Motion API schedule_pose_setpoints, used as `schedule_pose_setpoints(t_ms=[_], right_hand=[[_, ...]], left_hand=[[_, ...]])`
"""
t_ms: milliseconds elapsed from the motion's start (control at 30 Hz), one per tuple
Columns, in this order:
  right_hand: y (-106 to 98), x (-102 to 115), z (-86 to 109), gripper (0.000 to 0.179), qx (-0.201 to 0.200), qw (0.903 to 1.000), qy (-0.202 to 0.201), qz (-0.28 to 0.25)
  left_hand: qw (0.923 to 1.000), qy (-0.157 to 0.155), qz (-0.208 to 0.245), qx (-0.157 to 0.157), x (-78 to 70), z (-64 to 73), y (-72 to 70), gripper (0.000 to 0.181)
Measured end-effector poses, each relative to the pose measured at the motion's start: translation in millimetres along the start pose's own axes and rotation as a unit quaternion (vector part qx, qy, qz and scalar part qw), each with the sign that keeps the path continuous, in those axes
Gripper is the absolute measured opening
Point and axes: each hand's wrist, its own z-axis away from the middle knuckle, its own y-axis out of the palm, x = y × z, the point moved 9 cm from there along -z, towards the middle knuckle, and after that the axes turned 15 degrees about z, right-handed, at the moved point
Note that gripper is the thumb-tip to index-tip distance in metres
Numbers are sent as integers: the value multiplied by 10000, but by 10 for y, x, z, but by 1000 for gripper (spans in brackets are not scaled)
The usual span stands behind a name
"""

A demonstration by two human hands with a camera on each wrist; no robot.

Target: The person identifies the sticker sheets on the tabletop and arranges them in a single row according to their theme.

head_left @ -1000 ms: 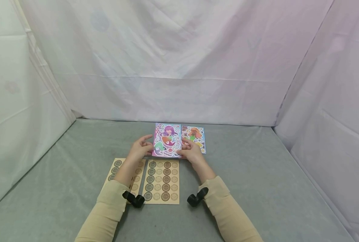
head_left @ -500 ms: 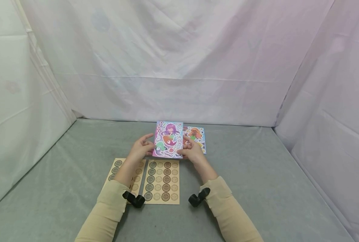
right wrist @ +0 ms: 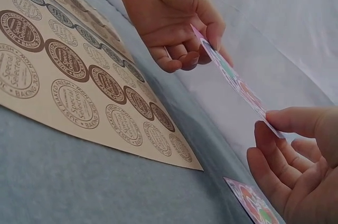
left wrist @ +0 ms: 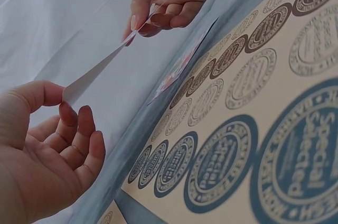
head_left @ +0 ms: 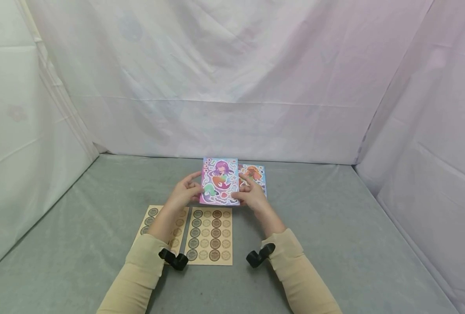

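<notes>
**Three down, one aloft**

The left hand (head_left: 182, 194) and right hand (head_left: 254, 198) pinch opposite edges of the purple-haired mermaid sheet (head_left: 219, 181) above the table (head_left: 334, 231). A second mermaid sheet (head_left: 259, 173) and two tan label sheets (head_left: 209, 235) lie there; only the held one seems left to place.

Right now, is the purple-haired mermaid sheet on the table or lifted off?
Lifted off. Both wrist views show the sheet clear of the table, its edges pinched by left hand and right hand.

Beyond two label sheets (head_left: 209, 236), the held card (head_left: 219, 180) is left of the tabletop card (head_left: 258, 174).
</notes>
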Motion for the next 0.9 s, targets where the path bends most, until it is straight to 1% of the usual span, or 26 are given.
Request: schedule_pose_setpoints(t_ms=[267, 467, 533, 767, 900], right_hand=[[-33, 33, -3, 74, 162, 9998, -122, -50], [-99, 65, -8, 72, 197, 9995, -236, 86], [-122, 73, 3, 73, 221, 9995, -208, 131], [-166, 126, 23, 71, 426, 9984, -295, 209], [-196, 143, 29, 71, 561, 9975, -354, 244]], left_hand=[[9999, 37, 96, 88, -32, 27, 34, 68], [9996, 81, 138, 221, -64, 40, 77, 67], [9996, 94, 117, 246, -75, 47, 91, 67], [9988, 214, 127, 431, -139, 81, 146, 66], [9985, 220, 138, 477, -169, 101, 172, 66]])
